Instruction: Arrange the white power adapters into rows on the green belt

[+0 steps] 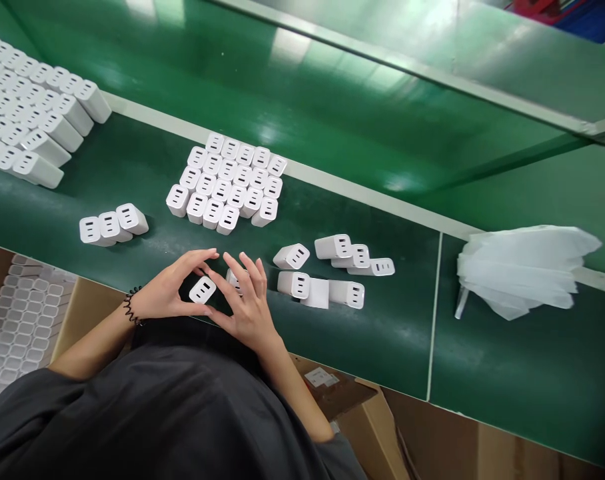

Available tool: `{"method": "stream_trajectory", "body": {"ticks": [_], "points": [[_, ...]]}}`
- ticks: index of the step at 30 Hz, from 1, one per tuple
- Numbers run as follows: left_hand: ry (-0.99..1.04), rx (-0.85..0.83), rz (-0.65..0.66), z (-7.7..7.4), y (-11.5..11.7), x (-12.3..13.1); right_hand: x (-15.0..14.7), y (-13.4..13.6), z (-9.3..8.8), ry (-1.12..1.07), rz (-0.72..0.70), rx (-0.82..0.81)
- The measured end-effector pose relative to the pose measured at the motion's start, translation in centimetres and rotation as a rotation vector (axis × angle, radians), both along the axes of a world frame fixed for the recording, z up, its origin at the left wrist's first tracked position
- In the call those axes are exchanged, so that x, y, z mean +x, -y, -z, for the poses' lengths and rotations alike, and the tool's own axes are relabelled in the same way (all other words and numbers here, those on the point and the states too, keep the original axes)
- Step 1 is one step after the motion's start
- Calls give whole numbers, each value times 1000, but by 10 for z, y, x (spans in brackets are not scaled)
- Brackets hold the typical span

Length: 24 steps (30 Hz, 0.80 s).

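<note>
Near the front edge of the bench, a white charger block (202, 290) with port slots on its face sits between my two hands. My left hand (170, 287) curls around its left side, thumb below and fingers above. From the right, the thumb and index finger of my right hand (250, 303) close on the same charger. Another white charger (234, 281) is partly hidden behind my right hand's fingers; whether they touch it I cannot tell. Just right of that hand, several loose chargers (293, 285) lie on their sides, with a white square piece (317, 293) among them.
A block of upright chargers (222, 190) stands mid-bench, with a larger group (27, 107) far left and three chargers (110, 227) leaning together. Translucent plastic bags (517, 267) lie right, past a pale seam. Below are a tray of white parts (25, 327) and cardboard boxes (367, 427).
</note>
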<state>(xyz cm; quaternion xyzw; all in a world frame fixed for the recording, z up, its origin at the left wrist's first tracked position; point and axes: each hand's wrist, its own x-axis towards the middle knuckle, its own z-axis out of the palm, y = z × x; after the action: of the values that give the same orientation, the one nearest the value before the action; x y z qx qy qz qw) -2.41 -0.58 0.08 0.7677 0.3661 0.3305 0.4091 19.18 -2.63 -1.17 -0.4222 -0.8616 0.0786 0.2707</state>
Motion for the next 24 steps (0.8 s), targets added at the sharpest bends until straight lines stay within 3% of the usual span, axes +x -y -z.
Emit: {"method": "stream_trajectory", "body": {"ticks": [5, 8, 10, 14, 18, 24], "points": [[-26, -4, 1, 0, 0, 8, 1, 8, -6, -56, -13, -16], [19, -31, -18, -3, -4, 10, 19, 15, -21, -187, -50, -51], [1, 11, -52, -5, -9, 14, 37, 17, -31, -218, -3, -24], [-148, 164, -26, -6, -16, 35, 71, 10, -36, -38, 201, 83], [-243, 156, 6, 1, -17, 49, 86, -4, -30, 135, 236, 59], [-228, 152, -23, -3, -16, 27, 80, -13, -33, 156, 256, 77]]}}
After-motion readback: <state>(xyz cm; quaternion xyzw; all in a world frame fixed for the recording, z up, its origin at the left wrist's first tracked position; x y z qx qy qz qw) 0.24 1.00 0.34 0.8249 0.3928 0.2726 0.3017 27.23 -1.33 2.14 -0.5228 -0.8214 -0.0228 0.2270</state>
